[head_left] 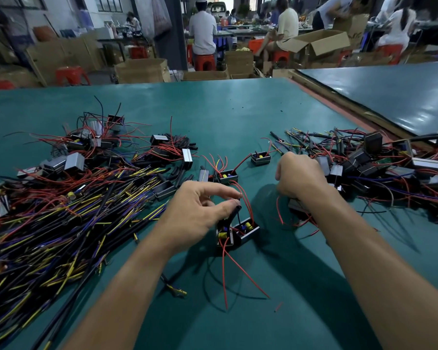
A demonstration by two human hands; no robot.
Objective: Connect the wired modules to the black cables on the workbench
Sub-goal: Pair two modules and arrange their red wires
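Observation:
My left hand point(200, 208) pinches a black cable end point(234, 214) and a thin red wire between thumb and forefinger, just above two small black open modules point(238, 232) with yellow and blue parts and long red leads. My right hand point(300, 176) is curled, knuckles up, over the near edge of the right-hand pile of wired modules point(379, 162); what its fingers hold is hidden. A big heap of black cables point(61, 223) with yellow and purple cores lies to the left.
The green workbench point(238, 117) carries loose modules point(260, 158) and short black sleeves point(177, 141) in the middle. A second bench point(390, 92) runs off to the right. People sit among cardboard boxes and red stools beyond the far edge.

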